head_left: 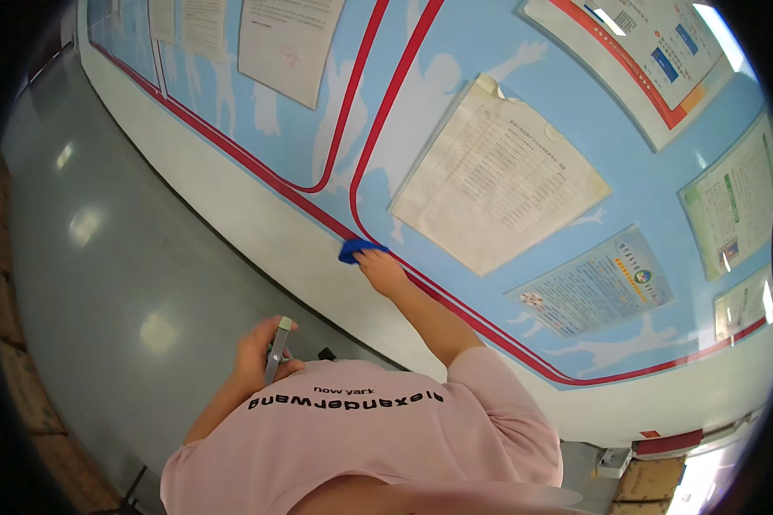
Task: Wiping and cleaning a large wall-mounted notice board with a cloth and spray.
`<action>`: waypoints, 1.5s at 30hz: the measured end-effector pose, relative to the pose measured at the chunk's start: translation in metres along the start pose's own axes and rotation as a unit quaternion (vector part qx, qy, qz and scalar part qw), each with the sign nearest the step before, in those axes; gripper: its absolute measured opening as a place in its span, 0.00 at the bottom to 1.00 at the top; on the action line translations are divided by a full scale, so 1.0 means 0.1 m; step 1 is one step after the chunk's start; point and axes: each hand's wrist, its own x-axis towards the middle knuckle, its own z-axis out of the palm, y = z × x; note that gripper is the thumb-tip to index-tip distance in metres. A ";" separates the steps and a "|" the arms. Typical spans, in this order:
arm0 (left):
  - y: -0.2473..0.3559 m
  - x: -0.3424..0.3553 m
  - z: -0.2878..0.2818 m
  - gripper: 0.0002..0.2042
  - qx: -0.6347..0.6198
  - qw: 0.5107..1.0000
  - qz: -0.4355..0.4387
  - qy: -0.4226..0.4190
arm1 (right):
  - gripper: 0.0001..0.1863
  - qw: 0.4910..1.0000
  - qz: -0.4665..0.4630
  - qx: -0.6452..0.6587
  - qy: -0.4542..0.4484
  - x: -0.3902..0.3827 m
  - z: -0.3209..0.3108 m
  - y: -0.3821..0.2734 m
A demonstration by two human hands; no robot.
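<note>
A small blue cloth (pixel 352 251) is pressed against the wall board, right on its red border stripe (pixel 309 206). My right hand (pixel 382 270) is closed on it, arm stretched forward. Down near my chest, my left hand (pixel 254 352) grips a slim grey handheld object (pixel 276 350) with a pale, yellowish-green end; its exact kind does not show. Above and to the right of the cloth, a creased paper sheet (pixel 498 184) with a printed table is fixed to the light blue board (pixel 386 172).
More sheets hang on the board, among them a blue poster (pixel 597 283) and a white notice (pixel 288 51). Below the board runs a white wall strip (pixel 232 202) down to the shiny grey floor (pixel 112 257). Brown cardboard boxes (pixel 26 386) line the left edge.
</note>
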 end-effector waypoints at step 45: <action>-0.22 0.09 -0.17 0.32 -0.010 0.999 0.003 -0.048 | 0.15 0.961 -0.036 -0.213 0.175 0.69 -2.37 0.19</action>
